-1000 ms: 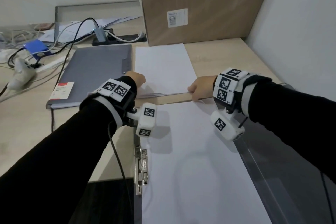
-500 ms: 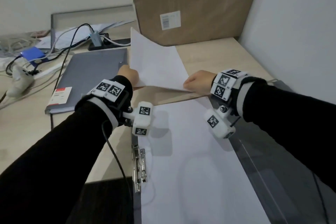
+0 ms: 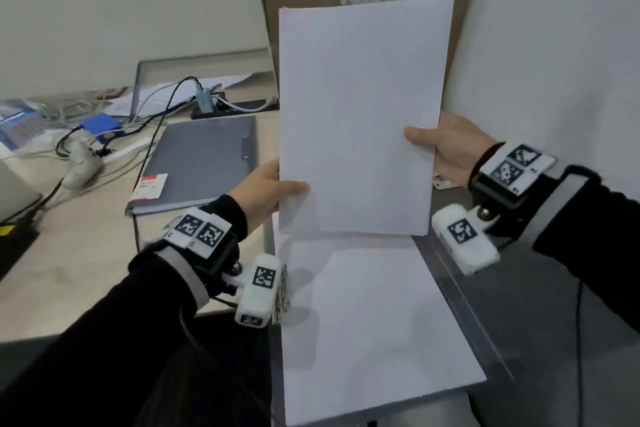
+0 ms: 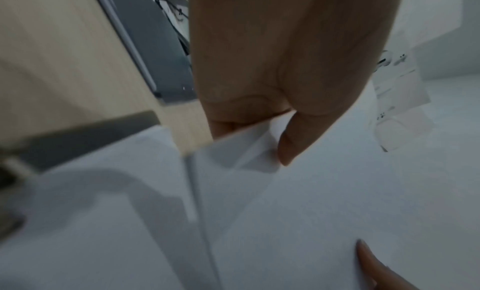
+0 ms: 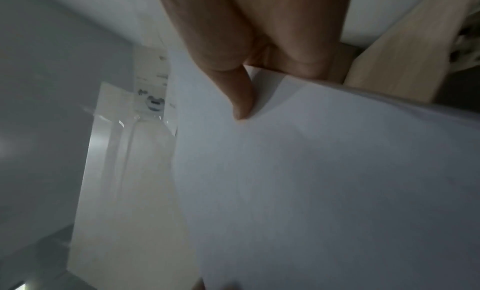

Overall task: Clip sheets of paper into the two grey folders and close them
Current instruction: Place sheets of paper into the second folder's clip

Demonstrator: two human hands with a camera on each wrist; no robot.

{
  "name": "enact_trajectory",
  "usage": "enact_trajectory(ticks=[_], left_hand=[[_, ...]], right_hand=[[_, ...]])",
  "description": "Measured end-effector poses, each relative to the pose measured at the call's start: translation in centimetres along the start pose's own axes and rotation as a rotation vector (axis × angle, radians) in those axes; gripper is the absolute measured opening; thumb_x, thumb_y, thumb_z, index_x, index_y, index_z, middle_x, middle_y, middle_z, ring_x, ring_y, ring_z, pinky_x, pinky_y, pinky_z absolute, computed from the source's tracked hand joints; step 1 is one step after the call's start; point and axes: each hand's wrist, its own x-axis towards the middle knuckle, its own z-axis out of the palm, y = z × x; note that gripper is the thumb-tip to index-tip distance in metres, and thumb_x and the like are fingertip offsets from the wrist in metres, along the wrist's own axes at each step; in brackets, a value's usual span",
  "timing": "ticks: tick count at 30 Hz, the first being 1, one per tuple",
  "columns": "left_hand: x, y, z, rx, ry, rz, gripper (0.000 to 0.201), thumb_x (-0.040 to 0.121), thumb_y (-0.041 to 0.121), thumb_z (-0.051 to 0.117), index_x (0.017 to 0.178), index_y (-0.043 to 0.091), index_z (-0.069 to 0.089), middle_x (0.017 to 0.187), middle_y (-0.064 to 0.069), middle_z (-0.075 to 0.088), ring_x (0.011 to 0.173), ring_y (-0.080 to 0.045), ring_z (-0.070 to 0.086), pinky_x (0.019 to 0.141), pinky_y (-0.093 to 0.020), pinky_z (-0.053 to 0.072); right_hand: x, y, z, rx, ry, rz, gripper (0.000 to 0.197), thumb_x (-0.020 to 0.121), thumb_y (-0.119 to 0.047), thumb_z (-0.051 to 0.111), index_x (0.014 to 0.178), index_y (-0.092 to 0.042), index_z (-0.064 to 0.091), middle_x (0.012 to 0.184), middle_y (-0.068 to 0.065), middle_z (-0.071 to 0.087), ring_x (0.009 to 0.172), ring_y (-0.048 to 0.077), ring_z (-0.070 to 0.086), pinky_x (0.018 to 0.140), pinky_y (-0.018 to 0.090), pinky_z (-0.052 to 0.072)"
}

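A stack of white paper sheets (image 3: pixel 360 114) stands upright in the air above the desk, held at both side edges. My left hand (image 3: pixel 273 189) pinches its lower left edge, thumb on the front face (image 4: pixel 293 142). My right hand (image 3: pixel 440 146) pinches the right edge, thumb (image 5: pixel 242 101) on the front. Below lies an open grey folder (image 3: pixel 540 315) with white sheets (image 3: pixel 363 322) in it and a metal clip (image 3: pixel 284 291) at its left side. A second grey folder (image 3: pixel 204 156) lies closed at the back left.
A large cardboard box (image 3: pixel 311 10) stands behind the held sheets against the white wall (image 3: pixel 554 45). Cables (image 3: pixel 152 107), a blue box (image 3: pixel 100 125) and a white device (image 3: pixel 81 166) clutter the desk's left. A small plastic packet (image 3: pixel 441 182) lies near my right hand.
Both hands have lifted the sheets off the desk and swung them from lying flat to standing upright in front of the box. My head view has tilted up.
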Motion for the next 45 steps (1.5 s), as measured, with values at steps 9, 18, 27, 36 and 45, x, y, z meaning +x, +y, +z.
enact_trajectory(ticks=[9, 18, 27, 36, 45], left_hand=[[-1.1, -2.5, 3.5, -0.093, 0.218, -0.057, 0.037, 0.091, 0.002, 0.053, 0.127, -0.001, 0.052, 0.12, -0.016, 0.062, 0.098, -0.026, 0.061, 0.089, -0.034, 0.049], [-3.0, -2.8, 6.3, 0.976, -0.16, -0.142, 0.055, 0.093, 0.029, 0.051, 0.145, 0.021, 0.034, 0.154, 0.001, 0.031, 0.141, -0.019, 0.031, 0.109, -0.023, 0.022], [-1.4, -3.5, 4.9, 1.218, -0.259, -0.26, 0.06, 0.095, 0.034, 0.042, 0.15, 0.029, 0.019, 0.161, 0.003, 0.005, 0.149, -0.017, 0.006, 0.119, -0.03, 0.005], [-0.7, -1.9, 3.0, 1.011, -0.031, -0.237, 0.041, 0.094, 0.03, 0.051, 0.13, 0.012, 0.057, 0.141, -0.007, 0.051, 0.128, -0.025, 0.048, 0.104, -0.026, 0.034], [1.7, -0.8, 12.1, 0.028, -0.054, -0.286, 0.019, 0.1, 0.023, 0.038, 0.095, 0.012, 0.052, 0.085, -0.004, 0.057, 0.073, -0.019, 0.056, 0.067, -0.029, 0.047]], right_hand=[[-5.0, 4.8, 1.6, -0.335, 0.253, -0.097, 0.031, 0.092, -0.007, 0.05, 0.122, -0.007, 0.059, 0.12, 0.012, 0.065, 0.111, 0.029, 0.062, 0.101, 0.046, 0.047], [-8.1, 2.1, -5.6, -0.573, 0.475, -0.038, 0.026, 0.088, -0.014, 0.055, 0.11, -0.006, 0.066, 0.106, 0.012, 0.069, 0.101, 0.033, 0.066, 0.096, 0.047, 0.051], [-10.7, 5.2, -10.3, -0.523, 0.47, 0.246, 0.023, 0.085, -0.014, 0.06, 0.106, -0.007, 0.065, 0.122, 0.022, 0.063, 0.115, 0.04, 0.059, 0.101, 0.049, 0.047], [-11.8, 6.8, -9.6, -0.558, 0.387, 0.35, 0.037, 0.09, -0.008, 0.056, 0.126, 0.0, 0.055, 0.13, 0.023, 0.057, 0.121, 0.038, 0.054, 0.102, 0.045, 0.045], [-11.4, 6.4, -9.7, -0.481, 0.294, 0.342, 0.034, 0.093, -0.004, 0.052, 0.127, 0.0, 0.054, 0.129, 0.022, 0.058, 0.119, 0.039, 0.056, 0.104, 0.049, 0.043]])
